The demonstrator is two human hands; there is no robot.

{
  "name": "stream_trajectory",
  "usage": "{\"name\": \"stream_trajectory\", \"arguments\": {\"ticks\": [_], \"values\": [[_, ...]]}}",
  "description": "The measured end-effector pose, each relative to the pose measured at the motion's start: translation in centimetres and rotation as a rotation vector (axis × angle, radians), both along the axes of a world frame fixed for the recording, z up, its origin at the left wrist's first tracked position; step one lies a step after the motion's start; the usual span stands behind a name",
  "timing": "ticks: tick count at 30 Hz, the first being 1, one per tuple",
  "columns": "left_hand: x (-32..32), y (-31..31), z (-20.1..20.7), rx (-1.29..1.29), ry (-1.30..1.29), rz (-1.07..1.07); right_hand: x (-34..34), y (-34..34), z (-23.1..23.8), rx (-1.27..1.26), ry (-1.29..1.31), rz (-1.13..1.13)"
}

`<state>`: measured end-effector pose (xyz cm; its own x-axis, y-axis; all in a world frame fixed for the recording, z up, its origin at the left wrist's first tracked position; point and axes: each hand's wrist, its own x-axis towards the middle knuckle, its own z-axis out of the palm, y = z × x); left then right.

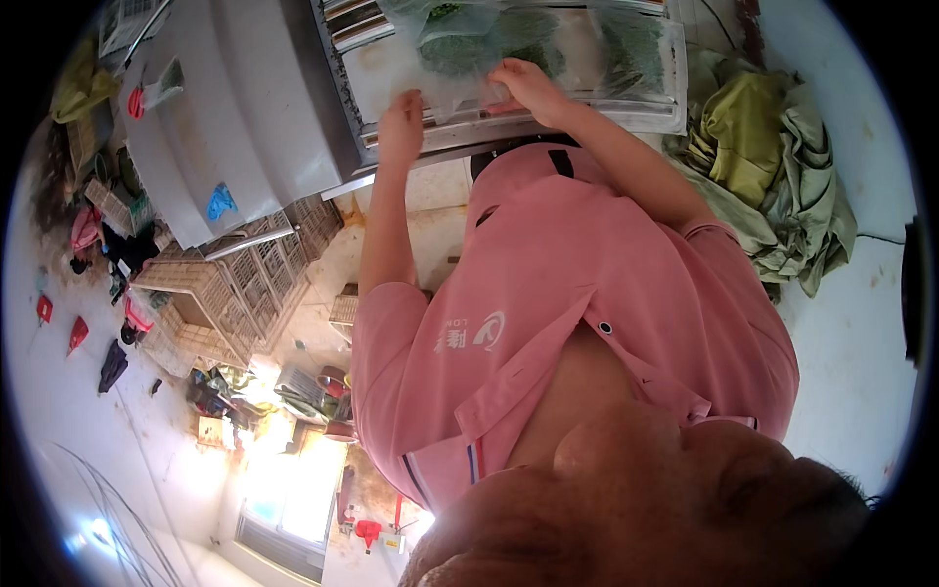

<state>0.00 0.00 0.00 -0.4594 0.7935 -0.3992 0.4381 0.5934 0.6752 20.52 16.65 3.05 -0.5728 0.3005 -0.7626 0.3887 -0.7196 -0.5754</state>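
A clear plastic bag (pixel 455 54) with green leafy-looking contents lies at the top of the view, over a pale shallow tray (pixel 675 83). My left hand (pixel 399 125) is at the bag's left edge, its fingers closed together at the thin film. To the right, my right hand (pixel 528 90) has its bent fingers and thumb pinching the film near the bag's lower edge. Something pinkish-red (pixel 504 106) shows just under that hand. More clear bags with green contents (pixel 629 57) lie to the right. The exact fingertip contact is blurred by the see-through plastic.
A large grey metal surface (pixel 225 98) stands to the left, with a blue scrap (pixel 221 201) on it. Stacked beige plastic crates (pixel 230 293) are below it. Crumpled olive-green cloth (pixel 748 137) is heaped at the right. A bright window (pixel 293 489) lies at the lower left.
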Motion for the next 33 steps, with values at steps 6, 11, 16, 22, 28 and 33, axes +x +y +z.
{"name": "stream_trajectory", "arguments": {"ticks": [6, 11, 16, 22, 28, 33], "values": [[-2.3, 2.6, 1.5, 0.253, -1.121, 0.472, -0.2, 0.0, -2.9, 0.096, 0.191, 0.035], [-6.9, 0.7, -0.2, 0.165, -0.892, 0.348, -1.7, 0.3, -5.1, 0.003, 0.307, -0.051], [-9.3, -1.4, -3.2, 0.194, -0.023, 0.165, -5.8, -1.7, -3.6, 0.878, 0.085, 0.447], [-7.6, -2.2, -4.1, 0.055, 0.052, 0.220, -6.9, -2.4, -3.8, 0.954, -0.255, 0.812], [-8.7, -2.7, -2.3, -0.067, 0.227, -0.047, -6.6, -2.3, -4.6, 1.412, -0.210, 0.822], [-7.7, -1.5, 0.3, -0.254, 0.309, -0.092, -5.9, -2.7, -4.3, 1.354, -0.198, 0.923]]}}
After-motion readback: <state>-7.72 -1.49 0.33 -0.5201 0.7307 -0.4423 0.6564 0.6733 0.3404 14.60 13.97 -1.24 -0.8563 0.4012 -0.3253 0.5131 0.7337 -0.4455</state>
